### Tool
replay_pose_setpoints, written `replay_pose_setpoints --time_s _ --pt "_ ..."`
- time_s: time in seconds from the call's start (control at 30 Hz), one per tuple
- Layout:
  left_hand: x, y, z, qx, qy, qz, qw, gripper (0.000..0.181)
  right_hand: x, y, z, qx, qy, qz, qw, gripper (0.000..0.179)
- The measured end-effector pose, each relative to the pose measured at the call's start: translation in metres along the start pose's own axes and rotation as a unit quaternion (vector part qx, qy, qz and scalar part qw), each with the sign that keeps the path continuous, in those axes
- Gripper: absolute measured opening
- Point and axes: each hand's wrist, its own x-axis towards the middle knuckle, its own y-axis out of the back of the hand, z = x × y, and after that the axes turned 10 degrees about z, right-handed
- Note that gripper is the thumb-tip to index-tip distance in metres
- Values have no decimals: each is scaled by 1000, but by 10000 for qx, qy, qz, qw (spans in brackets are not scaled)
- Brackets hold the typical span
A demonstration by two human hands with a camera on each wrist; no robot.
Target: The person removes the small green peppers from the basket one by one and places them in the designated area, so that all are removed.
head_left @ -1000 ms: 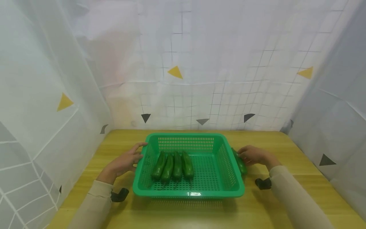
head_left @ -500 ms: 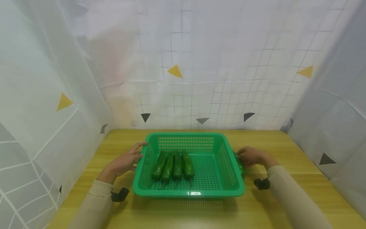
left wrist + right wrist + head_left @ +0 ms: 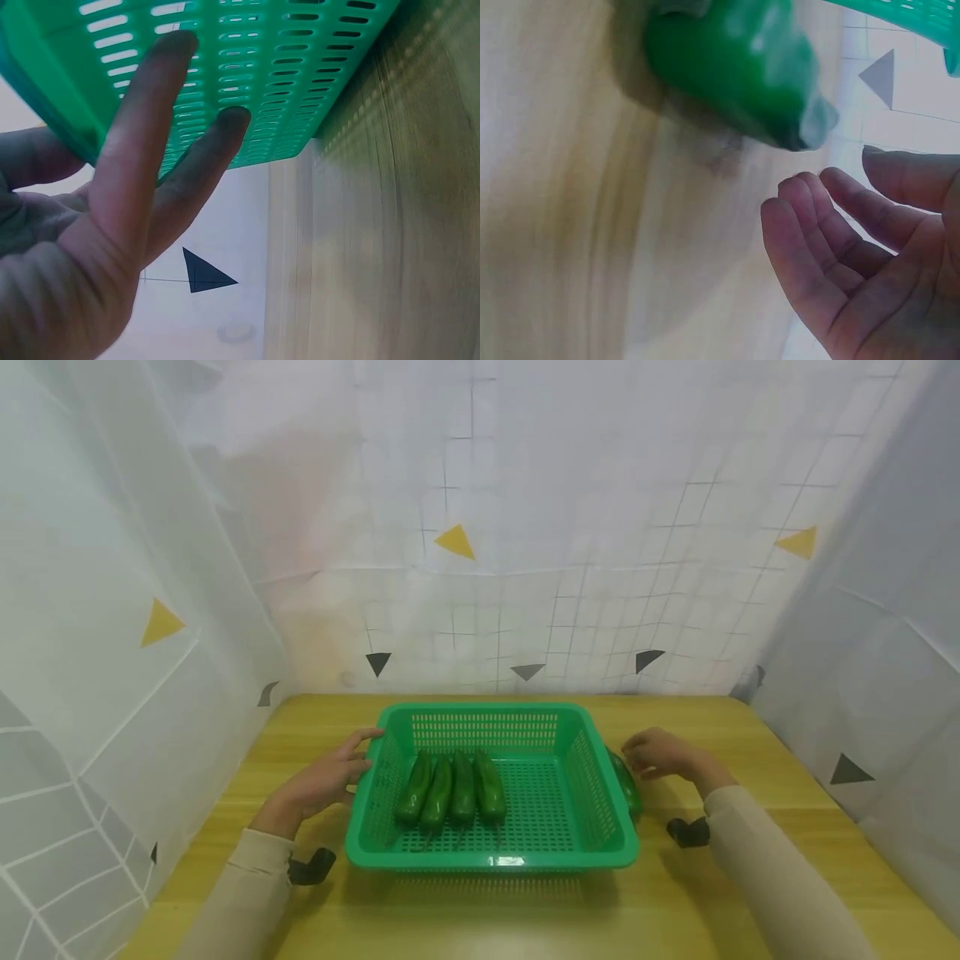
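Note:
A green plastic basket (image 3: 491, 860) stands on the table, with several green peppers (image 3: 462, 795) side by side in its left half. At its left side is my left hand (image 3: 318, 785); in the left wrist view, two long straight fingers (image 3: 133, 150) rest against the slotted outer wall. One more green pepper (image 3: 627, 787) lies outside, along the basket's right side, partly hidden by the rim. My right hand (image 3: 663, 753) is beside that pepper. The right wrist view shows loosely bent fingers (image 3: 787, 240) with nothing in them, apart from the pepper (image 3: 735, 67).
The wooden table (image 3: 480, 927) carries the basket near its middle. Pale patterned sheets (image 3: 480, 610) hang behind and on both sides. Black mounts (image 3: 311, 867) sit at both wrists.
The right hand's fingers have come away from the pepper outside the basket, and the hand has risen slightly. The left hand stays at the basket's left side.

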Motion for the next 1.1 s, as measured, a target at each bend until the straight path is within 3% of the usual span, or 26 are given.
replay_pose_setpoints --time_s 0.33,1.1 --pt "-4 -1 -1 95 -12 32 9999 60 -2 1 -21 -217 388 35 9990 44" --pt "0 0 1 37 96 75 9999 57 2 5 -99 -838 1184 246 9891 41"
